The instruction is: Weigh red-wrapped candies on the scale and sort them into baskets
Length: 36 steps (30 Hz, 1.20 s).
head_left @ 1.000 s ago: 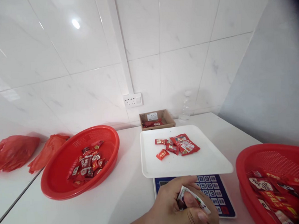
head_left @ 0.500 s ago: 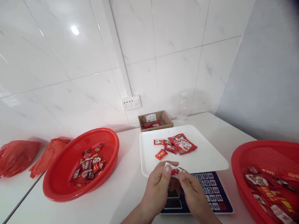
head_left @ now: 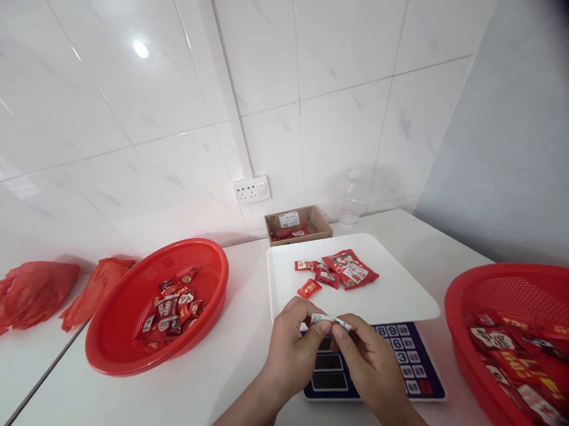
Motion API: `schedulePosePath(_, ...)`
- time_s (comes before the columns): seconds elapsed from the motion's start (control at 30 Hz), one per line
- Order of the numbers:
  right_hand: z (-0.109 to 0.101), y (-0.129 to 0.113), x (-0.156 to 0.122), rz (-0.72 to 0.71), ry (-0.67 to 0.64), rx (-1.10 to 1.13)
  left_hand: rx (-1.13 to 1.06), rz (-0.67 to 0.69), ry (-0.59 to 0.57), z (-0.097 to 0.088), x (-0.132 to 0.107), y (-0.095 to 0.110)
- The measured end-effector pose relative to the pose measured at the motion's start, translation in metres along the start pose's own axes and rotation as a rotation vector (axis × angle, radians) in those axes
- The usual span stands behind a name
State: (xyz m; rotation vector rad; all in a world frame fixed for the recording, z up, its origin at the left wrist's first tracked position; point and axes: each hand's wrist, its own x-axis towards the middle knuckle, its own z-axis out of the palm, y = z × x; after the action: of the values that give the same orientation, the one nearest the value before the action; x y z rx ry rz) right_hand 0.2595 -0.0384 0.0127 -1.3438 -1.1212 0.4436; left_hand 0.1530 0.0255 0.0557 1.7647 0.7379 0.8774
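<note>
Where tiles meet, white counter (head_left: 227,394), scale (head_left: 412,371)

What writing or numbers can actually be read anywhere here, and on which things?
"8", "9", "6", "3": white digits on the blue keypad of the weighing scale; its other keys are blurred or hidden.
Small red sweet wrappers on the white plastic tray: print too small to read.
White label on the brown cardboard box: blurred.
Little wrapped sweet pinched between the left hand and right hand: nothing legible.
</note>
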Motion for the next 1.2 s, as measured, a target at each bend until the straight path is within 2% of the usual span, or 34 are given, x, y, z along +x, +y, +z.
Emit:
schedulePosePath(0.1,0.000,0.001,-0.001,-0.016,0.006,-0.041,0.006,0.039,0.022,0.001,-0.001,-0.001)
schedulePosePath(0.23,-0.001,0.000,0.001,0.002,0.012,0.062,-0.101,0.030,0.011,0.003,-0.002,-0.003)
schedulePosePath(0.4,-0.002,-0.001,0.003,0.018,0.047,0.173,-0.221,-0.033,-0.047,0.001,-0.001,0.001)
schedulePosePath(0.47,-0.001,0.002,0.002,0.050,0.054,0.224,-0.333,-0.091,-0.073,0.001,-0.001,0.002)
schedulePosePath(0.6,0.002,0.008,0.000,0.055,-0.037,0.286,-0.525,-0.197,-0.092,0.007,-0.004,0.003)
schedulePosePath(0.73,0.003,0.011,0.002,-0.032,-0.164,0.187,-0.409,-0.181,-0.121,0.014,-0.009,0.005)
schedulePosePath(0.83,0.001,0.010,0.003,-0.078,-0.144,0.141,-0.268,-0.130,-0.137,0.013,-0.012,0.006)
schedulePosePath(0.9,0.000,0.008,0.003,-0.101,-0.132,0.107,-0.114,-0.089,-0.110,0.011,-0.014,0.005)
schedulePosePath(0.97,-0.002,0.005,0.001,-0.124,-0.125,0.078,0.080,-0.023,-0.066,0.008,-0.014,0.003)
schedulePosePath(1.03,-0.003,0.002,-0.002,-0.146,-0.124,0.071,0.186,0.074,-0.064,0.005,-0.014,0.003)
schedulePosePath(1.13,-0.003,0.001,-0.008,-0.083,-0.148,0.122,0.095,0.206,-0.202,0.000,-0.012,0.008)
schedulePosePath(1.2,-0.003,0.000,-0.011,-0.005,-0.131,0.143,-0.009,0.223,-0.300,0.000,-0.011,0.012)
